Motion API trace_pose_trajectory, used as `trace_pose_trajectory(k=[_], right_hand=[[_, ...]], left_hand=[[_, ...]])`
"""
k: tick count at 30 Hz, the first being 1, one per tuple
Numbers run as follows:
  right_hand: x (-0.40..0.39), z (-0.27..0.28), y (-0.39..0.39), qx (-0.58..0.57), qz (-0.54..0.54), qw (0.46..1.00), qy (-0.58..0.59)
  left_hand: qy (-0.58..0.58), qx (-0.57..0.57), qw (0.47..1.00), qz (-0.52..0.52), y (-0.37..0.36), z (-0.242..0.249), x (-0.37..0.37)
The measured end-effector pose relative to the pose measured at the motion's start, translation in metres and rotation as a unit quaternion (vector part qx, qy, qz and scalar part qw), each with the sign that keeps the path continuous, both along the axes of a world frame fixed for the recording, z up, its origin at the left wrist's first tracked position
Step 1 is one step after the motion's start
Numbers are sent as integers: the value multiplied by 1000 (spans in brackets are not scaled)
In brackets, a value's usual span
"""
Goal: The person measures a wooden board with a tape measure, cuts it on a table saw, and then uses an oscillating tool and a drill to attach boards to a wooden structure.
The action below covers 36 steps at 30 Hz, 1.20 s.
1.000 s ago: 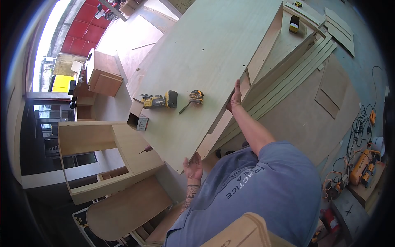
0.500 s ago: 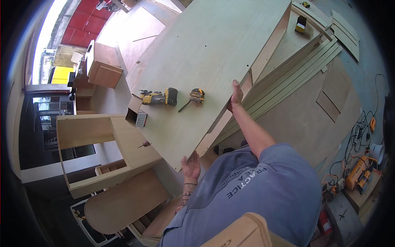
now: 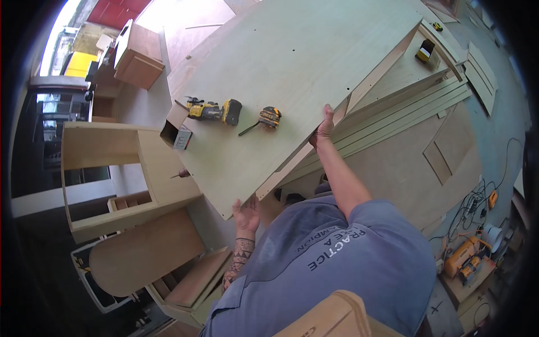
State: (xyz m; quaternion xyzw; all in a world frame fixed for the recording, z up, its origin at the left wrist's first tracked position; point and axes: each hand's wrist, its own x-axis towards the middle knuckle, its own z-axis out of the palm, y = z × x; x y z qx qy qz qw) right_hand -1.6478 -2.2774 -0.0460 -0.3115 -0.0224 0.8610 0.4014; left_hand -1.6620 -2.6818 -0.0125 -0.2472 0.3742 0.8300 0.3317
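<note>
A large pale plywood panel [image 3: 303, 84], part of a box-like frame open along its near side, tilts across the middle. My right hand [image 3: 323, 130] grips its near edge, thumb on top and fingers hidden underneath. At the near corner my left hand [image 3: 247, 213] holds the edge palm up, its thumb by the top face and fingertips partly hidden under the edge. A yellow and black cordless drill [image 3: 216, 111] and a tape measure [image 3: 269, 117] lie on the panel. An open cardboard box [image 3: 174, 126] sits at its left edge.
Left stands an unfinished wooden cabinet [image 3: 163, 168], with a rounded board [image 3: 146, 253] below it. Right are stacked plywood strips [image 3: 387, 129], a yellow and black box [image 3: 425, 50], and an orange compressor [image 3: 465, 255] with tangled cables [image 3: 469, 205].
The view has shifted, and the panel's near corner appears farther left and higher. Both hands stay at its edge; the drill and tape measure remain on top.
</note>
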Motion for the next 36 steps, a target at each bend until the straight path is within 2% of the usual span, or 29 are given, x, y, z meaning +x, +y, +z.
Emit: trace_pose_trajectory(k=[7, 13, 16, 22, 36], right_hand=[[-2, -11, 1, 23, 24, 999, -9], [0, -7, 2, 37, 56, 998, -20], [1, 17, -3, 60, 67, 995, -41], [0, 9, -1, 97, 71, 992, -38], [9, 14, -6, 76, 71, 992, -67]], left_hand=[[19, -18, 1000, 5, 0, -3, 2], [27, -25, 999, 38, 3, -4, 4], [24, -19, 999, 45, 4, -1, 5], [37, -27, 998, 39, 7, 2, 6], [30, -25, 999, 12, 3, 4, 5]])
